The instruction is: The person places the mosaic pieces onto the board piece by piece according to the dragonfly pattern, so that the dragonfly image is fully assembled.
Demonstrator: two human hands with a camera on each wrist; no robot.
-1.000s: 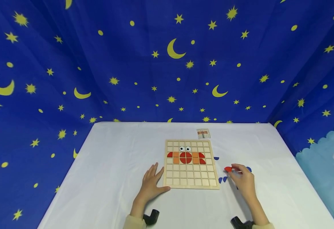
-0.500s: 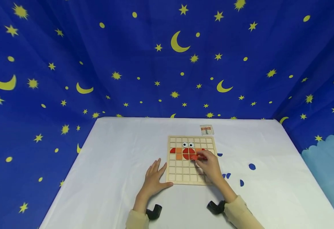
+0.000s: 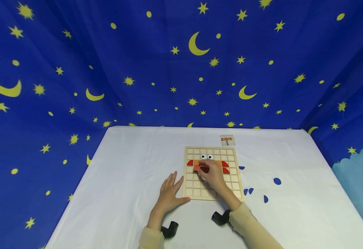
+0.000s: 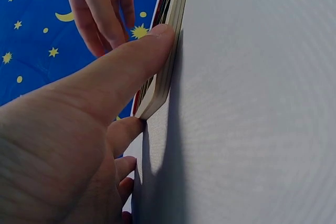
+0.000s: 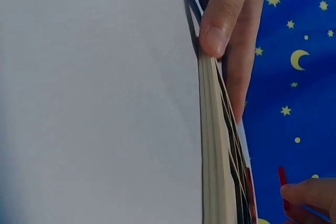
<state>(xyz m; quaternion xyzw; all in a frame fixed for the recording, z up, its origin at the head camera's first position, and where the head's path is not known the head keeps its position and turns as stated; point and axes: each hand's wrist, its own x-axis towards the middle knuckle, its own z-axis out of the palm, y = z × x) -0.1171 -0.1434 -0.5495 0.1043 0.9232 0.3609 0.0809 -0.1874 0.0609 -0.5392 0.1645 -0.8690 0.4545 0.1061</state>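
A red piece [image 3: 196,168] sits between the right fingers [image 5: 305,191].

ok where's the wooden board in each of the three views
Head: wooden board, below and a little right of centre.
Left wrist: board, seen edge-on, upper middle, running to the top edge.
Right wrist: board, seen edge-on, right of centre, running to the bottom edge.
Shared landmark: left hand, its thumb at the board.
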